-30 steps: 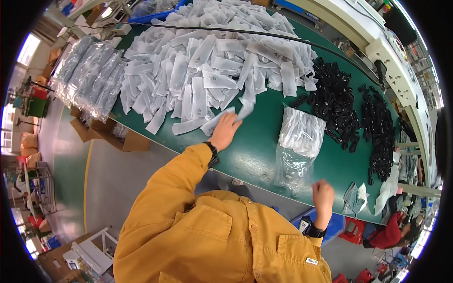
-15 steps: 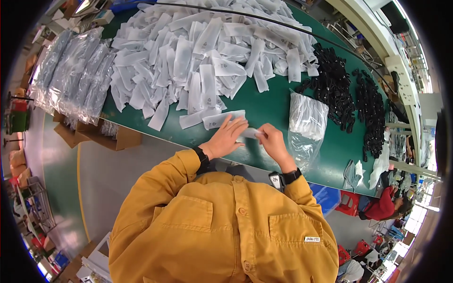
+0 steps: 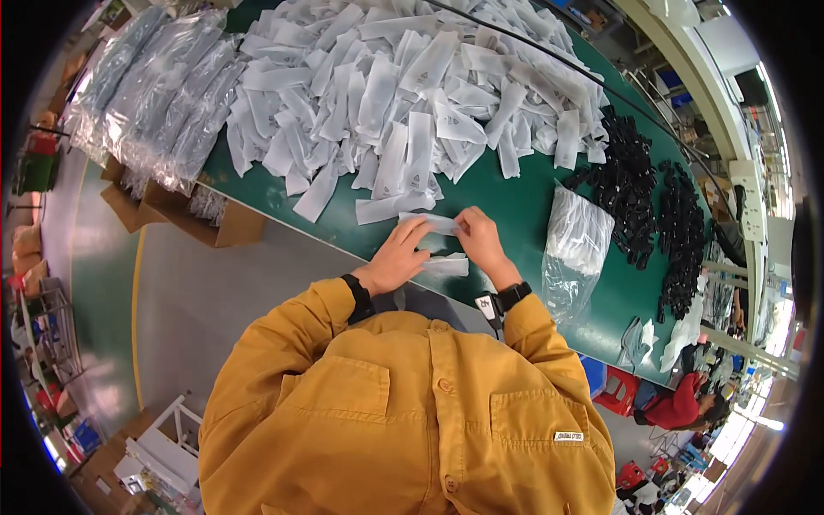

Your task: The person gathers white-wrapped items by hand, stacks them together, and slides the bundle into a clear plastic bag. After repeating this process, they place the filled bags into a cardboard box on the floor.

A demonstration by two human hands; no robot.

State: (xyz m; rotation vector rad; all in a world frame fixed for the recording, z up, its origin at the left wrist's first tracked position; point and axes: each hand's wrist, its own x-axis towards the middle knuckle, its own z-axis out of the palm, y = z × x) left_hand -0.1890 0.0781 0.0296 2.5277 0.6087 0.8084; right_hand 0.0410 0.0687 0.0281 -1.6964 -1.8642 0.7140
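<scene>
The small white pouch [image 3: 432,223], just before the pouch pile [image 3: 403,94], is pinched by left hand [image 3: 396,257] and right hand [image 3: 482,245]; its mouth is best held taut.

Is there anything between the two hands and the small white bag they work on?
Nothing visible. The left hand and right hand both already pinch the small white bag, above the green table.

A mustard-yellow button-up shirt [image 3: 412,412] with two chest pockets and a small white label at four o'clock. A black band [image 3: 358,296] circles the left wrist, a black watch [image 3: 512,296] the right.
</scene>
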